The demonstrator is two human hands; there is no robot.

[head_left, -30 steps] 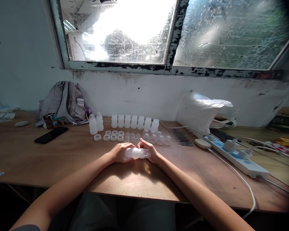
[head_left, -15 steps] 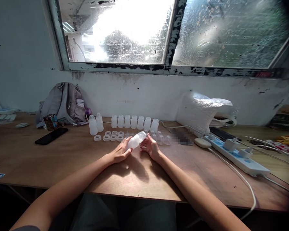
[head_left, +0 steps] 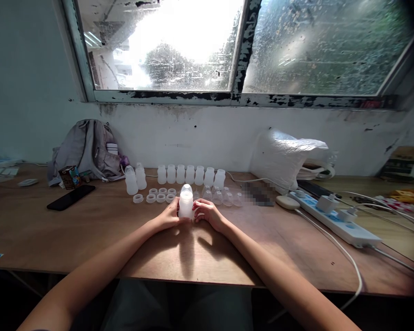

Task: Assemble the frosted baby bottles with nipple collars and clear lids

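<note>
A frosted white baby bottle [head_left: 186,207] with a clear domed cap stands upright between my hands, at or just above the table [head_left: 117,239]. My left hand [head_left: 169,217] is wrapped round its left side. The curled fingers of my right hand [head_left: 207,212] touch its right side. Behind it is a row of open bottles [head_left: 181,174]. White collar rings [head_left: 161,197] lie to the left, and clear domed caps [head_left: 227,198] stand to the right. Two capped bottles [head_left: 131,180] stand at the far left of the group. Some small parts behind the held bottle are hidden.
On the left are a grey backpack [head_left: 86,151], a small box [head_left: 70,177] and a black phone [head_left: 71,197]. To the right are a white plastic bag [head_left: 276,156], a round white device [head_left: 287,202] and a power strip [head_left: 341,225] with trailing cables.
The bottle has gone from tilted to upright and come slightly left and lower. My right hand has moved from its capped end down to its side. The view has shifted slightly.
</note>
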